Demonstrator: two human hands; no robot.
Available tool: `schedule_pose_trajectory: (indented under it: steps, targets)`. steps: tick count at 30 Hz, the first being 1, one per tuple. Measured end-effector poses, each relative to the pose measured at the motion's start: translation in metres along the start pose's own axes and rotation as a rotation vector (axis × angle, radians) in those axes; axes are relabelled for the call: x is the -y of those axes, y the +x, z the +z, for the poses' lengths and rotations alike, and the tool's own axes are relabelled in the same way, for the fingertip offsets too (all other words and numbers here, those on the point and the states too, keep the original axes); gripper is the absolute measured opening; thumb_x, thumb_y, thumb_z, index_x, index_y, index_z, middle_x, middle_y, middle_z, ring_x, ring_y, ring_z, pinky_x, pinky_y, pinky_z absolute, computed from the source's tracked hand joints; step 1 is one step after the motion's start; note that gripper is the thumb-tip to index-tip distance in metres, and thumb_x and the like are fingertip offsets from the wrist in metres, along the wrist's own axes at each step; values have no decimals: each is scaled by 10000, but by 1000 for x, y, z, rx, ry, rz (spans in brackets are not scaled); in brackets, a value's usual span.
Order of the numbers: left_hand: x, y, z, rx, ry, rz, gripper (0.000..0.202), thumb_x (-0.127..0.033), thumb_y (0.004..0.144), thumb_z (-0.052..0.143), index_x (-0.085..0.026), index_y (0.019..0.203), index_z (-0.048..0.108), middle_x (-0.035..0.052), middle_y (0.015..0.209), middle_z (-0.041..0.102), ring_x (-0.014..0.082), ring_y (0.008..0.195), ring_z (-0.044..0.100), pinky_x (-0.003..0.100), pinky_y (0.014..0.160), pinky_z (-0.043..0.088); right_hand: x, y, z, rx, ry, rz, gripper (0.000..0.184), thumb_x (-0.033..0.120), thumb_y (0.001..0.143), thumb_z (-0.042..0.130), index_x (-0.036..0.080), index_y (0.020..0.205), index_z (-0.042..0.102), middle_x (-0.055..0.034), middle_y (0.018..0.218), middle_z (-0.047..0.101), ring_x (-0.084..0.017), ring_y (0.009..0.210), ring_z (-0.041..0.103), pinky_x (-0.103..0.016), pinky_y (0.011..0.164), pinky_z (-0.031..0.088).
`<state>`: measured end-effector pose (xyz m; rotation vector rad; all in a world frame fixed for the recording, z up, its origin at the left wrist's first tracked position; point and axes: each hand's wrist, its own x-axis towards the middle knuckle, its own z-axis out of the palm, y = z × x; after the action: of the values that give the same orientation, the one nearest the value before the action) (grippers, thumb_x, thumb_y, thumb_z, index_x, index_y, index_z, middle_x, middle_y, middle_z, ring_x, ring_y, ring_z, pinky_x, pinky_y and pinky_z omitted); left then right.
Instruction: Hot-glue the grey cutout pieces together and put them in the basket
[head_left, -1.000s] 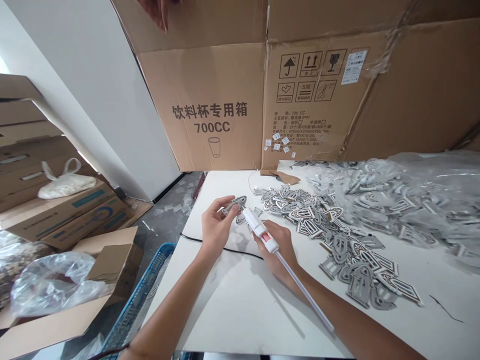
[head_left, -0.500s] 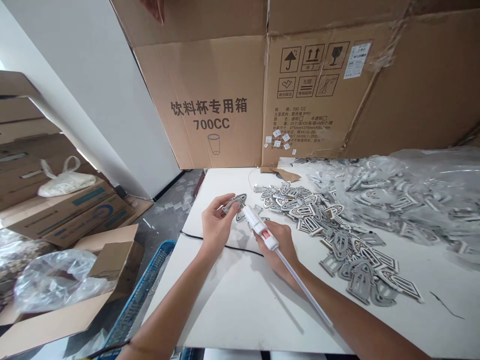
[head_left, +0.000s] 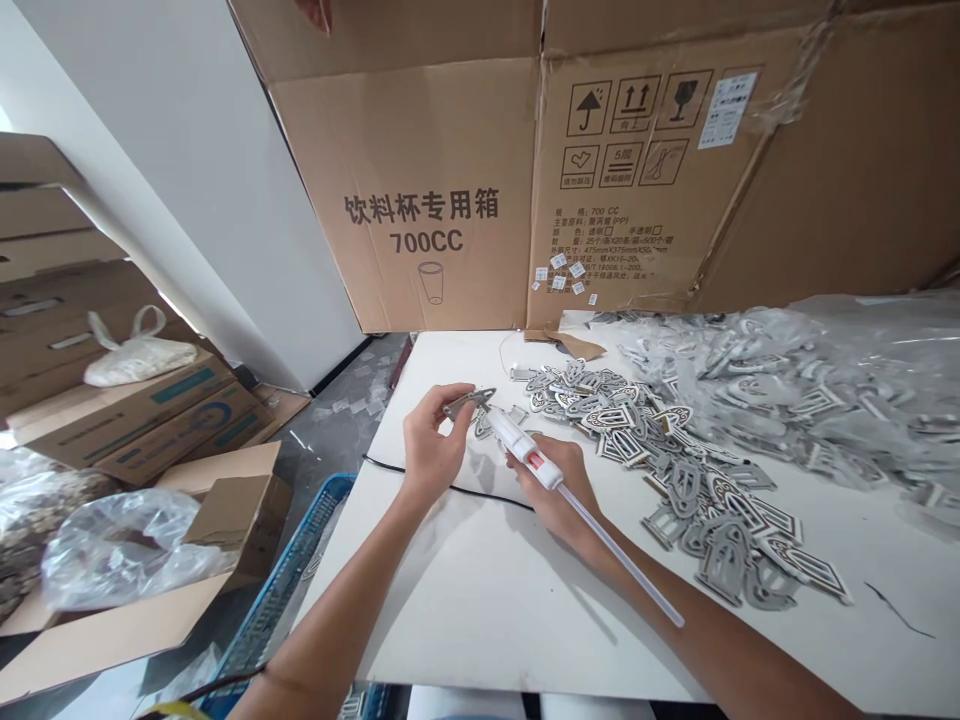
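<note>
Left hand (head_left: 431, 440) pinches a thin grey cutout (head_left: 463, 403) by its edge; looks light, fairly stiff, best held at the rim. Right hand (head_left: 559, 490) clenches a white glue gun (head_left: 519, 447).

The room is bright and evenly lit, with daylight seeming to come in from the far left, where the white wall (head_left: 150, 180) pales almost to nothing at the frame's edge. Soft, faint shadows fall on the white tabletop (head_left: 465, 620) beneath the left hand (head_left: 431, 450), the right hand (head_left: 555, 490) and the thin rod (head_left: 622, 560), while the plastic sheeting (head_left: 862, 340) throws back pale glare. Nothing is badly blurred, though the wide lens visibly bends the cardboard carton (head_left: 420, 180) toward the edges.
</note>
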<state>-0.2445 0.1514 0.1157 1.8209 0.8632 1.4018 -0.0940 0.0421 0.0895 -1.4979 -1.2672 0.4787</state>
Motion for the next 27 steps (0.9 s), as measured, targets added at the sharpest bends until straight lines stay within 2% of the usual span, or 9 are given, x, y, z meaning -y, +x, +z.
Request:
schedule_pose_trajectory:
  steps: [3,6,8,10,13,17,20,25,27]
  targets:
    - [12,5,-1,-34,-68,-178,289,-354,889,767,-216,1142,748,88,1144,755,211,921,759,360,853,618,1,4,-7,2,-35,-113,293,384,930,644,217,702,719,-29,670,657,-185,625,575,-307,643,413]
    - [21,6,-2,-42,-57,-372,378,-339,818,818,-203,1163,742,115,1187,757,211,846,760,360,778,623,-1,7,-11,-172,13,-108,334,438,970,634,209,754,747,-52,770,724,-202,693,635,-323,694,462]
    - [21,2,0,60,-49,-402,447,-316,771,854,-204,1189,741,121,1167,776,228,863,759,361,763,620,-2,9,-13,-294,85,-58,357,476,982,637,206,785,762,-68,853,766,-213,749,673,-332,736,495]
    - [17,-5,5,229,-41,-328,455,-293,768,851,-211,1204,747,116,1171,780,245,929,754,374,804,617,-1,10,-14,-365,130,-30,363,497,987,640,209,808,767,-69,887,782,-217,779,693,-336,769,516]
    - [6,-17,17,478,76,-105,383,-224,808,786,-239,1190,762,81,1157,768,254,1039,715,409,920,577,1,10,-15,-388,143,-77,352,488,1001,631,213,822,760,-67,897,787,-226,830,718,-348,818,541]
    - [-2,-29,28,643,414,104,378,-307,798,838,-289,1169,772,61,1116,713,309,1113,614,507,995,473,2,9,-15,-376,113,-232,273,397,1016,636,218,849,757,-51,863,773,-224,815,731,-351,797,553]
    - [-1,-31,29,641,531,106,503,-419,754,900,-286,1213,742,71,1181,669,336,1144,564,529,978,436,1,7,-14,-336,49,-335,226,310,1018,629,220,840,735,-47,852,755,-216,788,714,-351,772,541]
    - [7,-32,32,492,602,86,234,-387,820,859,-262,980,742,52,1093,670,314,1124,569,515,985,401,1,8,-15,-328,-4,-392,232,265,1016,615,221,802,694,-32,794,705,-206,749,685,-336,730,519]
    - [9,-32,33,427,644,72,212,-387,832,853,-262,949,730,52,1097,672,314,1131,577,514,993,393,1,9,-16,-335,0,-374,258,277,1015,623,221,767,669,-20,753,672,-202,737,677,-328,725,511]
